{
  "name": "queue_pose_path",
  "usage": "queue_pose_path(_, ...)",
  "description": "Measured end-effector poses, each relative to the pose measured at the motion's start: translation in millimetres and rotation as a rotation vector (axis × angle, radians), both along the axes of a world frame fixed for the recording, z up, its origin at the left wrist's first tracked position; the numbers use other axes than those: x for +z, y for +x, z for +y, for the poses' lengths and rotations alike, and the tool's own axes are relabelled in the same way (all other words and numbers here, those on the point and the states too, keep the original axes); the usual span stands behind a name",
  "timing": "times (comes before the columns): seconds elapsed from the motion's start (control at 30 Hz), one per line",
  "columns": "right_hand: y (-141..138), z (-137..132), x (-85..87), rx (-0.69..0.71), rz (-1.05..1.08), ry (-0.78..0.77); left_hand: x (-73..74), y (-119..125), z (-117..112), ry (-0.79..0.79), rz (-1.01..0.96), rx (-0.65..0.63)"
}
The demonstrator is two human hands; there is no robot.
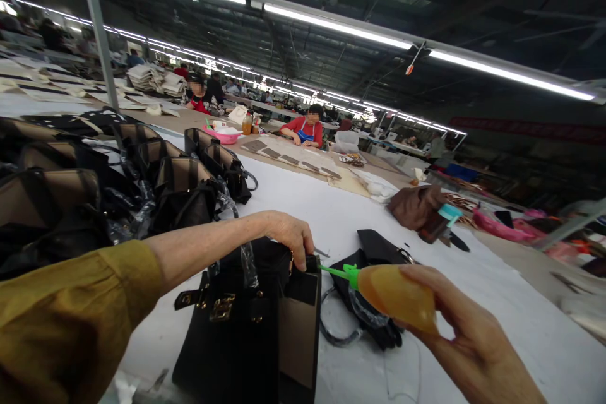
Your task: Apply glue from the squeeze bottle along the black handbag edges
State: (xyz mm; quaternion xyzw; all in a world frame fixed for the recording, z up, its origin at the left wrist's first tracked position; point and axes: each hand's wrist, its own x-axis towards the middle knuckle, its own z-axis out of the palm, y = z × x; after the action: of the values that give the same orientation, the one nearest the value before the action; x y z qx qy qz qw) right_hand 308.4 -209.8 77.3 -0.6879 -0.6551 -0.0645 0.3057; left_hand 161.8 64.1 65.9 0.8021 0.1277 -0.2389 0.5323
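Note:
A black handbag [231, 334] with gold hardware stands in front of me, its side toward the right showing a beige panel. My left hand [290, 237] reaches over it, fingers closed on its top edge near the right corner. In my right hand [454, 322] is a squeeze bottle [395, 293] of amber liquid, held on its side. The bottle's thin green nozzle [349, 275] points left, and its tip meets or nearly meets the bag's upper edge by my left fingers. Behind the nozzle lies another black bag piece [374, 252] with a plastic-wrapped handle.
Several black handbags [182, 192] crowd the left of the white-covered table [293, 192]. Brown material [414, 208] lies at the right, near a pink cloth [497, 227]. A pink basin [221, 135] stands farther back. Across the table sits a person in red [303, 129].

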Motion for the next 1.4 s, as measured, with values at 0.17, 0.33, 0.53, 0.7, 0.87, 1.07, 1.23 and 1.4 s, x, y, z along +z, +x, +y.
queue_pose_path(0.17,-2,1,3.2,-0.049,0.054,0.001,2.2,0,-2,-0.003,0.013,0.007)
queue_pose_path(0.33,-3,6,6.2,-0.035,0.055,-0.009,0.6,0,-2,0.016,0.007,0.016)
queue_pose_path(0.53,-4,3,3.4,0.019,0.02,-0.029,-3.7,1,0,0.036,-0.015,0.002)
queue_pose_path(0.7,-1,-3,-1.1,-0.028,0.076,-0.031,-2.5,0,-3,0.072,-0.022,-0.027)
queue_pose_path(0.87,-4,-4,-0.9,-0.106,0.171,-0.009,-0.7,0,-7,0.184,-0.055,-0.034)
queue_pose_path(1.07,-7,-9,0.5,-0.103,0.21,-0.019,15.6,-2,-16,0.346,-0.105,-0.062)
queue_pose_path(1.23,-4,-14,-3.1,-0.116,0.283,-0.038,32.4,0,-22,0.484,-0.119,-0.069)
queue_pose_path(1.4,-4,-14,-5.1,-0.129,0.343,-0.025,33.0,-1,-23,0.561,-0.133,-0.076)
